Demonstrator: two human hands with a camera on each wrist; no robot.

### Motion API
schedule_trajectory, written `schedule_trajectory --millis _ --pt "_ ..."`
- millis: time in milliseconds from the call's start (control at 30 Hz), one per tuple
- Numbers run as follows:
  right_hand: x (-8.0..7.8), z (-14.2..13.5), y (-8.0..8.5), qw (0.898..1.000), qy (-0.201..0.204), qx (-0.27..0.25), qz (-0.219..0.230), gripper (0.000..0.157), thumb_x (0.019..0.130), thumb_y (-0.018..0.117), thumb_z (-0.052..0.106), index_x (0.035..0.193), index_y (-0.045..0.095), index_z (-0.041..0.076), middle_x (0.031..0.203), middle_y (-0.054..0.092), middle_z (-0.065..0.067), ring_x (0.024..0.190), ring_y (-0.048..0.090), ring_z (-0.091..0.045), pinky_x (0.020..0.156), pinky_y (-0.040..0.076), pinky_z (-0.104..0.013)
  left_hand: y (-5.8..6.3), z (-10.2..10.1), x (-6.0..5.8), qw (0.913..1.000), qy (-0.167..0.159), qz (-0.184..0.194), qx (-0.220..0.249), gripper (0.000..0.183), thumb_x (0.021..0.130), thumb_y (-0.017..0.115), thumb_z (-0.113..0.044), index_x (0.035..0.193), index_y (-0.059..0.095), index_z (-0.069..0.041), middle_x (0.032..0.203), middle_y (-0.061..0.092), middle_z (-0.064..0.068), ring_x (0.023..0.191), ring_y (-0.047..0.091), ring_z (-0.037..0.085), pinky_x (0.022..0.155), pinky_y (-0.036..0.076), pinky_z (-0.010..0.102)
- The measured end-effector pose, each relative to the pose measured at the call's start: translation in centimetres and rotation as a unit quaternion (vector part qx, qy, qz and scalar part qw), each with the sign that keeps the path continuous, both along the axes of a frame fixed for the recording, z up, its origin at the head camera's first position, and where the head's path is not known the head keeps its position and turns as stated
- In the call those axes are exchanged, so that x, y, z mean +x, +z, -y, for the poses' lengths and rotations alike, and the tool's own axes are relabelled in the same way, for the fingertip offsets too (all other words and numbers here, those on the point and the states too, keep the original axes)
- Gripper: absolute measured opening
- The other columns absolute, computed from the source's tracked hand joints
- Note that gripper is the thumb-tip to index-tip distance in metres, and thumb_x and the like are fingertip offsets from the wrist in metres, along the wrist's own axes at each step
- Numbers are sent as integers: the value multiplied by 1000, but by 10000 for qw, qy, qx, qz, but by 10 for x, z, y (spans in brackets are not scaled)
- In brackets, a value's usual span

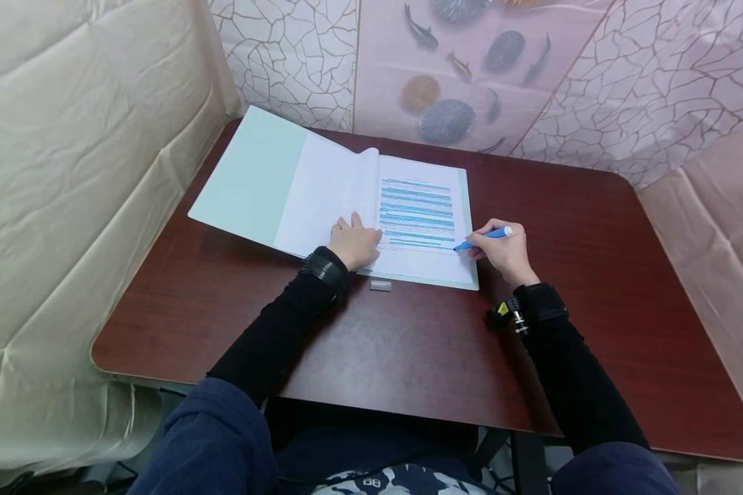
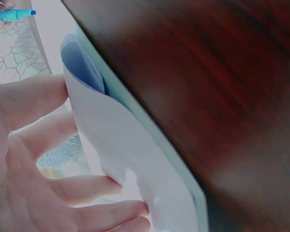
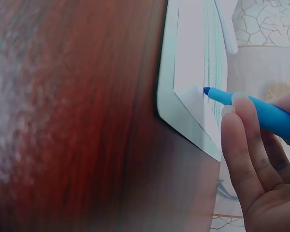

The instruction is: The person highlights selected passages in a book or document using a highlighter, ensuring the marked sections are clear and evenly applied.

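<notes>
A pale green folder (image 1: 248, 179) lies opened out on the table with white pages inside. On its right-hand page (image 1: 421, 265), many lines of print are marked over in blue. My right hand (image 1: 509, 254) pinches a blue highlighter (image 3: 270, 116), whose tip meets the page near the right end of a low line. My left hand (image 1: 354, 244) rests with spread fingers on the turned pages (image 2: 121, 125) beside the fold. Those pages curl up at the fold in the left wrist view.
A small grey rectangular piece (image 1: 380, 285) lies on the dark red-brown table (image 1: 408, 350) just below the folder. Patterned sheeting (image 1: 446, 82) hangs behind the table. Pale quilted cloth (image 1: 99, 172) stands along the left side.
</notes>
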State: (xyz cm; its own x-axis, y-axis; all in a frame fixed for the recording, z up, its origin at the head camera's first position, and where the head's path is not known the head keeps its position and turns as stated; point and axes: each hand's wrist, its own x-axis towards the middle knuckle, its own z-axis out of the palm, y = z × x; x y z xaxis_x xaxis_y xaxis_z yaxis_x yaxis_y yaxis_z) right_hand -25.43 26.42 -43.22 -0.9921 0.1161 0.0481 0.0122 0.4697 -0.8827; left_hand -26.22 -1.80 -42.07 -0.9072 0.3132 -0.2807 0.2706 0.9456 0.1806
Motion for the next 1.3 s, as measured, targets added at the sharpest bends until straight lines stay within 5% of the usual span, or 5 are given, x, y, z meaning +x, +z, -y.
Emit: schedule_trajectory --millis 267,600,900,1133,1300 --pt "2 -5 0 9998 48 -149 126 18 86 70 13 85 65 -4 72 73 -5 61 71 -18 64 59 -31 5 -1 1 9998 -46 -83 -191 53 99 48 -33 150 37 -22 156 18 31 140 24 50 114 24 57" --pt "6 -17 11 9630 471 -2655 24 24 87 71 13 97 63 -7 91 76 -11 69 72 -19 72 59 -36 2 -4 10 9984 -229 -473 -185 37 96 54 -27 130 59 -13 131 45 24 116 44 35 100 41 49" --pt "3 -16 15 9620 184 -2717 -219 32 83 75 15 104 60 -5 91 75 -10 69 72 -19 71 59 -32 5 -4 11 9973 -331 -595 258 35 94 56 -24 125 62 -11 152 21 27 136 26 37 104 37 54" --pt "3 -17 19 9605 220 -2737 -451 27 87 71 16 101 61 -4 97 75 -7 70 72 -22 71 59 -35 12 -2 16 9877 -906 -1169 511 30 93 59 -28 121 66 -18 137 47 16 126 38 31 98 41 52" --pt "4 -17 23 9581 261 -2788 -597 30 89 69 17 103 61 -7 98 74 -13 66 71 -23 68 59 -36 24 -5 26 9764 -1705 -1202 556 25 90 65 -33 110 71 -18 109 64 5 103 52 25 90 44 44"
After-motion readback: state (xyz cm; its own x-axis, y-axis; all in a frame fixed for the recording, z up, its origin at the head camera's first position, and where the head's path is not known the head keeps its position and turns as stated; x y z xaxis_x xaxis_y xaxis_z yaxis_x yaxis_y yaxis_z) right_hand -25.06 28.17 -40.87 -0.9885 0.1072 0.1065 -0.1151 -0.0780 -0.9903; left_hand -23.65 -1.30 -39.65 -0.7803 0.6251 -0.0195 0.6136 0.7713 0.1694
